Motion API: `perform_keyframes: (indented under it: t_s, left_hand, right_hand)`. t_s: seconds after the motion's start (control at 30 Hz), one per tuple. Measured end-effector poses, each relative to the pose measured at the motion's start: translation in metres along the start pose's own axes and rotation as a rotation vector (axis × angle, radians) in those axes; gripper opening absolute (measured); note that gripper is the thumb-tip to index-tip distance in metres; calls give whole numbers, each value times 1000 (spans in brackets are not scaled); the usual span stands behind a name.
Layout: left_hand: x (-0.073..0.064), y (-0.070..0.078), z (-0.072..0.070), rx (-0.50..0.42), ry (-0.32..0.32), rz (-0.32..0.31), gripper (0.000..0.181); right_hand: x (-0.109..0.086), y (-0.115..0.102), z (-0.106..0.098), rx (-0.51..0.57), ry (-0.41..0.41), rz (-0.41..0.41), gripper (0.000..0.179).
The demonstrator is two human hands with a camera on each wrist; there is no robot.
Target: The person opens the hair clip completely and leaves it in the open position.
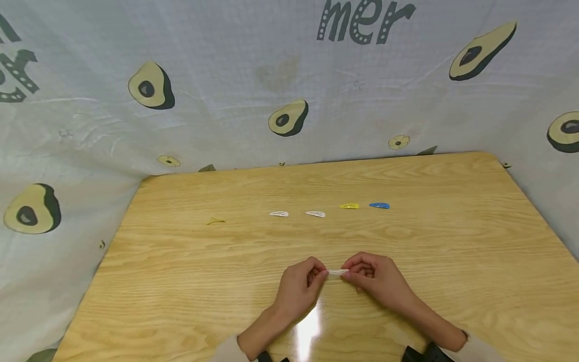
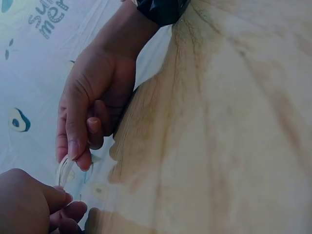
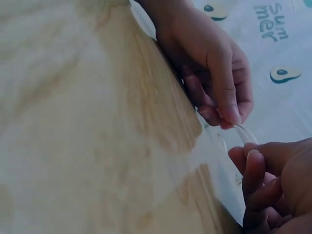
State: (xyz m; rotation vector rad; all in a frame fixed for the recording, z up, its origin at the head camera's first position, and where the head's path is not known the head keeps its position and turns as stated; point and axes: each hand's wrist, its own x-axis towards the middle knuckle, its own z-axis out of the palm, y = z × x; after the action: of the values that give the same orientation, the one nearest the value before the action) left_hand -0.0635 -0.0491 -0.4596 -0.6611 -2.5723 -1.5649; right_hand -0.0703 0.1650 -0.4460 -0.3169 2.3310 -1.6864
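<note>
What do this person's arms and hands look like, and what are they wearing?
The left hand and right hand are human hands, without gloves. The left sleeve and right sleeve are light beige, with no visible markings. Black wrist gear shows beside each forearm, mostly cut off by the head view's lower edge. No cables can be made out.

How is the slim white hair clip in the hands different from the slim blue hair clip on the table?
The slim white hair clip is pinched between the left hand and right hand; the slim blue hair clip lies untouched on the wood-grain table. The white clip's ends are hidden, while the blue clip shows whole. The white clip is pale; the blue clip is bright. Both are slender clips.
</note>
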Motion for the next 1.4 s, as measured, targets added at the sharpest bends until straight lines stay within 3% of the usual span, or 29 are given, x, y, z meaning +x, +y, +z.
perform_keyframes:
  t_s: [0.2,0.73,1.2,1.4]
  left_hand:
    - [1,-2,1,6,11,28,7]
    - [1,-1,-3,2,31,49,8]
    - [1,-1,-3,25,33,63,11]
    - [0,-2,-1,31,44,101,11]
  right_hand:
    - [-2,1,3,-6,61,-19,19]
    - [-1,0,10,22,106,29,18]
    - [-2,0,13,18,137,17,15]
    - [-4,0,16,17,165,8,14]
